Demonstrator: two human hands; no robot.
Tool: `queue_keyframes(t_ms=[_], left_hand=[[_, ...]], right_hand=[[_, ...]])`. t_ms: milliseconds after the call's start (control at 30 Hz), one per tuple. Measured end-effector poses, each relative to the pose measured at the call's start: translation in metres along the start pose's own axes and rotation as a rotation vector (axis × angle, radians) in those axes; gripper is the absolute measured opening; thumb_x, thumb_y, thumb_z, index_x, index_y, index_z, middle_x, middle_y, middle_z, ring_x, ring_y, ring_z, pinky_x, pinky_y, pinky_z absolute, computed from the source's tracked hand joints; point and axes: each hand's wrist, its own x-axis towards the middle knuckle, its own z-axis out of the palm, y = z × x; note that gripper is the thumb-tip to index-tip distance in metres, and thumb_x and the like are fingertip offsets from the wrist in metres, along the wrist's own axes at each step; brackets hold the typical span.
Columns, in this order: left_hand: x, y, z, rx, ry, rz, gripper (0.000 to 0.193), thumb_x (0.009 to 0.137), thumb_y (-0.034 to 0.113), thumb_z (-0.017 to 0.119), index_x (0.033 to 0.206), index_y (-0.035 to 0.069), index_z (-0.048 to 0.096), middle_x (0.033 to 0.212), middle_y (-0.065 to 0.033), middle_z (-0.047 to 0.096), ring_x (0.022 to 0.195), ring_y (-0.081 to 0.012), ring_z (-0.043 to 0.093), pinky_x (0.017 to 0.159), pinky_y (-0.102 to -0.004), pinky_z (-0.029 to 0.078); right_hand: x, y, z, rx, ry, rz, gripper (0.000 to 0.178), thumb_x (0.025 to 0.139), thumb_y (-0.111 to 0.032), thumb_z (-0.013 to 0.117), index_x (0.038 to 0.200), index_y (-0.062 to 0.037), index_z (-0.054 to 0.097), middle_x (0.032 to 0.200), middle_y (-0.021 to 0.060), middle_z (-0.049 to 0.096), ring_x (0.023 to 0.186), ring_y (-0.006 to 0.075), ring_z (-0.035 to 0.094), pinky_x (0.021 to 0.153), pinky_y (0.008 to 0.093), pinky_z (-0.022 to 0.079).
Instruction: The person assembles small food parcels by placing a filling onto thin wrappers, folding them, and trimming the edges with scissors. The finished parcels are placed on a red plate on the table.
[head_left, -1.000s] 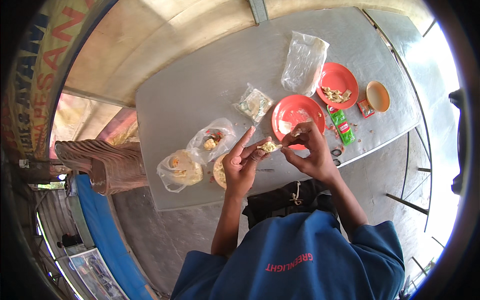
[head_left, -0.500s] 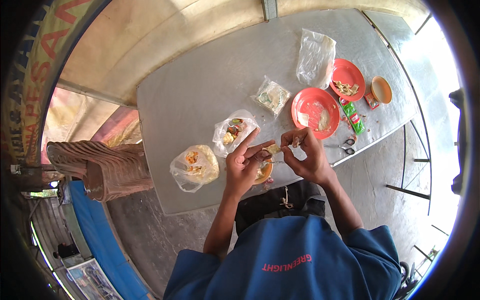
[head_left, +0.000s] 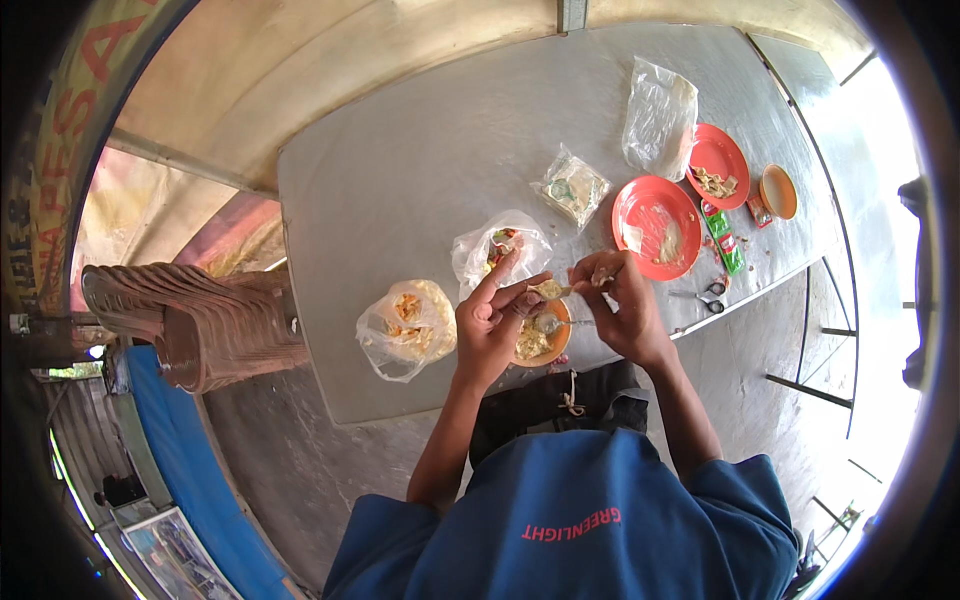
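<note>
A small pale piece of folded dough is held up between my hands, over an orange bowl. My left hand pinches its left side with thumb and fingers, one finger pointing out. On the other side, the fingertips of my right hand are closed at its edge. Pale mashed filling lies in the orange bowl below, with a metal spoon resting in it. A red plate to the right carries a flat white sheet and a smear of paste. Similar folded pieces lie on a second red plate.
On the metal table are two plastic bags of food, a yellowish one and one with vegetables. A clear packet, an empty-looking plastic bag, green sachets, scissors and a small bowl lie farther right. Stacked chairs stand left.
The view has shifted, so the table things sit farther right. My hands have moved slightly relative to the bowl, which shows more now with its spoon. The dough piece is still between them.
</note>
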Motion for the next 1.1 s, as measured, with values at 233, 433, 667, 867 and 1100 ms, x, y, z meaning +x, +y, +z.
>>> queue_keyframes(t_ms=[233,433,667,867,1100], left_hand=[[-0.002,-0.003,0.000,0.007,-0.003,0.028,0.057,0.097,0.001,0.062,0.149,-0.002,0.039,0.132,-0.0245,0.061,0.118,-0.0267,0.063,0.094,-0.0338,0.058],[-0.002,-0.008,0.014,0.021,-0.048,0.020,0.056,0.098,-0.001,0.059,0.149,-0.002,0.038,0.132,-0.0245,0.061,0.118,-0.0238,0.063,0.097,-0.0324,0.055],[-0.001,-0.009,0.042,0.075,-0.052,0.025,0.054,0.098,-0.004,0.057,0.149,-0.003,0.038,0.125,-0.0234,0.066,0.113,-0.0192,0.065,0.097,-0.0303,0.055],[0.008,-0.015,0.071,-0.004,-0.044,-0.034,0.051,0.099,-0.003,0.057,0.147,-0.003,0.038,0.122,-0.0229,0.067,0.110,-0.0180,0.066,0.095,-0.0304,0.056],[0.029,-0.031,0.123,-0.079,-0.066,-0.057,0.055,0.098,-0.002,0.060,0.148,-0.003,0.037,0.121,-0.0229,0.067,0.110,-0.0195,0.066,0.095,-0.0305,0.056]], right_hand=[[0.001,-0.013,-0.008,-0.071,0.091,-0.092,0.033,0.087,0.013,0.061,0.115,0.0006,0.050,0.109,0.0161,0.065,0.107,0.0271,0.069,0.091,0.0369,0.057],[-0.006,-0.018,-0.011,-0.345,0.033,-0.317,0.047,0.079,0.005,0.076,0.120,-0.0025,0.054,0.108,0.0161,0.069,0.104,0.0312,0.069,0.084,0.0384,0.058],[-0.013,-0.009,-0.029,-0.549,0.127,-0.467,0.044,0.077,-0.001,0.079,0.118,-0.0057,0.061,0.107,0.0072,0.073,0.104,0.0269,0.070,0.091,0.0434,0.057],[-0.021,-0.006,-0.068,-0.735,0.046,-0.598,0.042,0.079,-0.003,0.073,0.120,-0.0075,0.065,0.107,0.0033,0.074,0.120,0.0267,0.065,0.098,0.0448,0.055],[-0.026,0.008,-0.123,-0.697,0.196,-0.674,0.033,0.078,-0.004,0.076,0.109,-0.0096,0.067,0.106,0.0034,0.074,0.110,0.0266,0.068,0.090,0.0393,0.059]])
